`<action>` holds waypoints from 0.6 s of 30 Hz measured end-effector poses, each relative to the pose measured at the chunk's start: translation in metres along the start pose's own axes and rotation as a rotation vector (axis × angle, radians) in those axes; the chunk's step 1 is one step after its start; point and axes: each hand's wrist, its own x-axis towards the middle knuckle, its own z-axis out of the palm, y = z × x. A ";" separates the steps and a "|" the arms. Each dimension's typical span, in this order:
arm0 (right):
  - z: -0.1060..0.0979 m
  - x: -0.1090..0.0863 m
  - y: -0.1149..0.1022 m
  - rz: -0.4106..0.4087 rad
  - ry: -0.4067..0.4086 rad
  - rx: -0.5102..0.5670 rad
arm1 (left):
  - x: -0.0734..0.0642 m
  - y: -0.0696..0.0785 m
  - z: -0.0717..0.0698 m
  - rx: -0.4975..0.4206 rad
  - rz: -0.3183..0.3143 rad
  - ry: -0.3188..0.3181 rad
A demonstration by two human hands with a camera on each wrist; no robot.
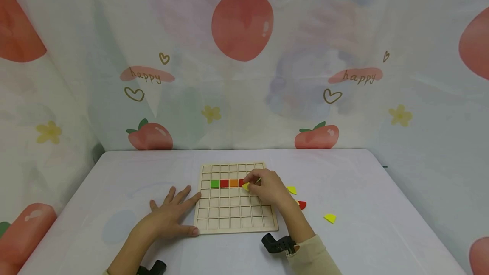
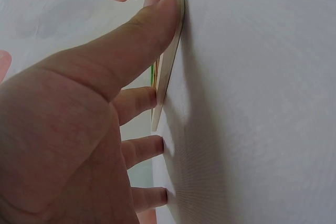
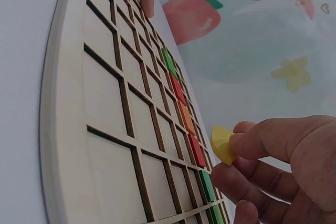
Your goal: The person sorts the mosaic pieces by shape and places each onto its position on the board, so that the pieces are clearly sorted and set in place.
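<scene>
Backdrop (image 1: 244,86): pale cloth, red fruit prints, "happy" lettering, 12 o'clock of bench (image 1: 221,256).
Grid board (image 1: 224,202): pale, squared off, flat on white-covered bench.
Tile row (image 1: 234,183): set in grid board, 12 o'clock of its centre; green, red, orange, red, then two green (right wrist view).
Left hand (image 1: 170,215): released, fingers spread, thumb touching grid board's 7 o'clock corner.
Right hand (image 1: 266,186): pinching yellow piece (image 3: 223,145) over grid board, 1 o'clock of centre.
Loose yellow pieces (image 1: 330,218), red piece (image 1: 302,205): on bench, 3 to 4 o'clock of grid board.
</scene>
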 end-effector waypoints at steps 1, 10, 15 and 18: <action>0.000 0.000 0.000 -0.005 0.000 -0.003 | 0.000 0.000 0.000 -0.001 0.001 -0.001; 0.003 0.000 -0.005 -0.042 -0.024 0.010 | 0.000 -0.001 0.000 -0.002 0.009 0.001; 0.006 0.001 -0.006 -0.059 -0.041 0.013 | 0.000 -0.001 0.000 -0.011 -0.001 0.002; 0.008 0.001 -0.008 -0.069 -0.054 0.017 | 0.001 -0.001 0.000 -0.018 -0.013 -0.007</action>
